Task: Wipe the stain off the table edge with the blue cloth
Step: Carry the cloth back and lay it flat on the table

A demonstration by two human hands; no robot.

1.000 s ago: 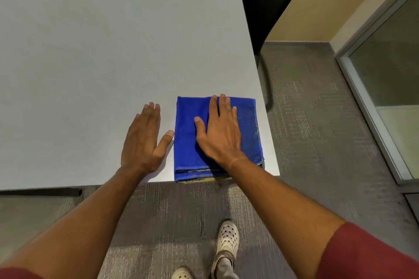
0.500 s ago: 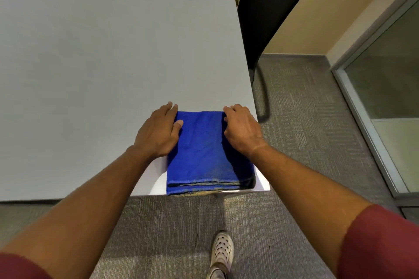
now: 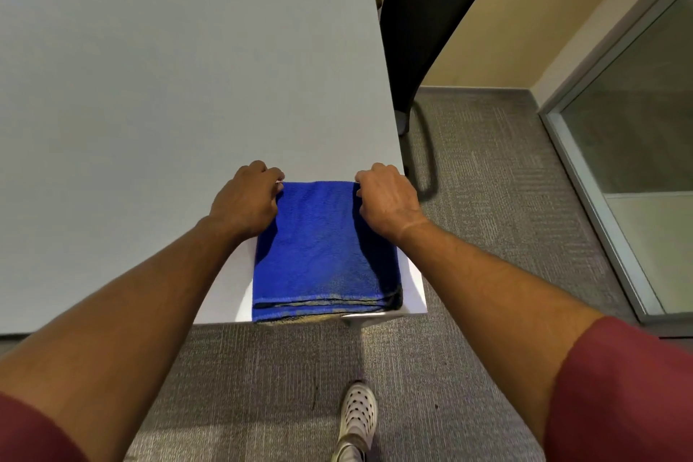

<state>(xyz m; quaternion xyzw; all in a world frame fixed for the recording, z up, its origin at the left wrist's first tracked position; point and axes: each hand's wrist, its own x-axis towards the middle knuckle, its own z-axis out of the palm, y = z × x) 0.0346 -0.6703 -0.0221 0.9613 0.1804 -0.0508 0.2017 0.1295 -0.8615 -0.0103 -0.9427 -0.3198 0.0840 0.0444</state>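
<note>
Both hands moved off flat rest up to the cloth's far corners since a second ago. Going left to right: grey table point(image 3: 150, 86) spreads away bare; I see the left hand point(image 3: 245, 201) curled, fingers point(image 3: 272, 176) pinching the far left corner of the folded blue cloth point(image 3: 322, 248). Cloth lies flat at the table's near right corner, its soiled folded edge overhanging the near edge slightly. Right hand point(image 3: 386, 199) is curled too, fingers gripping the far right corner. Black chair point(image 3: 423, 11) stands beyond the table's right side; white clog point(image 3: 356, 414) on carpet below.
</note>
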